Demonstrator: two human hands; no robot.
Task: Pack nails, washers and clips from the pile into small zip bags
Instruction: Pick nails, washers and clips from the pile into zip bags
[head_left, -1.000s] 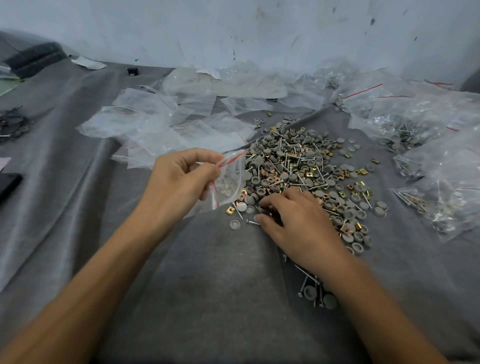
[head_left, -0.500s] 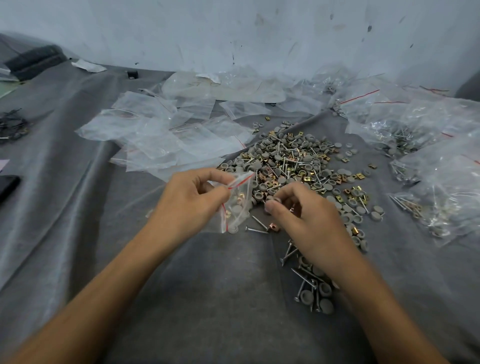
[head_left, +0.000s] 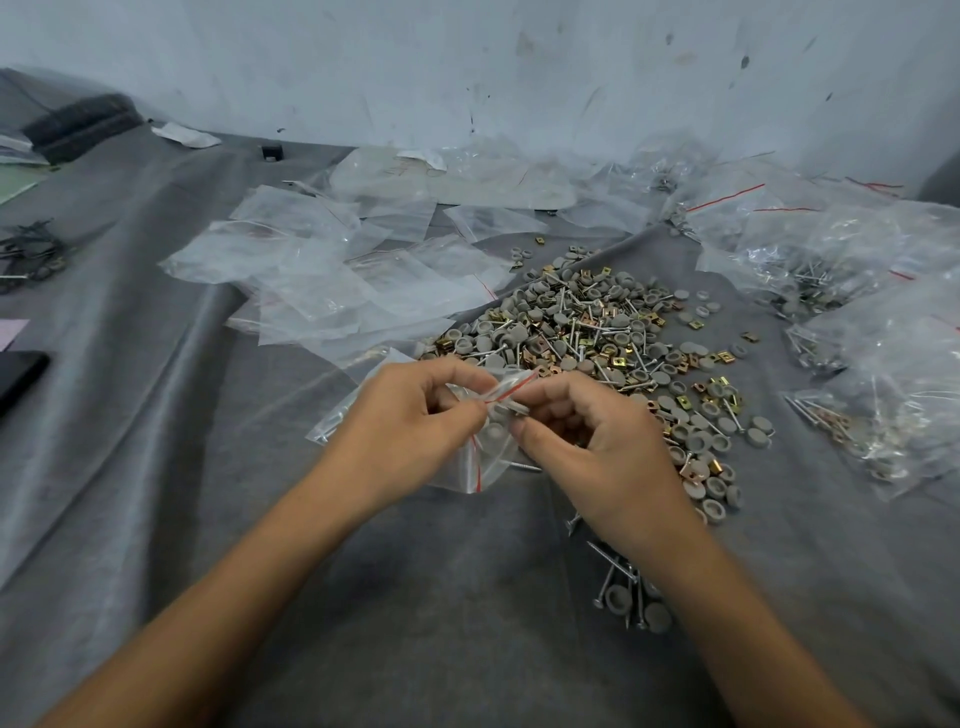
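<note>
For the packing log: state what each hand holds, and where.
Left hand pinches the zip bag at its red-striped mouth. Right hand pinches at that mouth too; what exactly is unclear.

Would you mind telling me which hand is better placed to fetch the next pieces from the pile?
Right, probably: the right hand sits beside the pile, while the left hand pinches the bag at its mouth.
</note>
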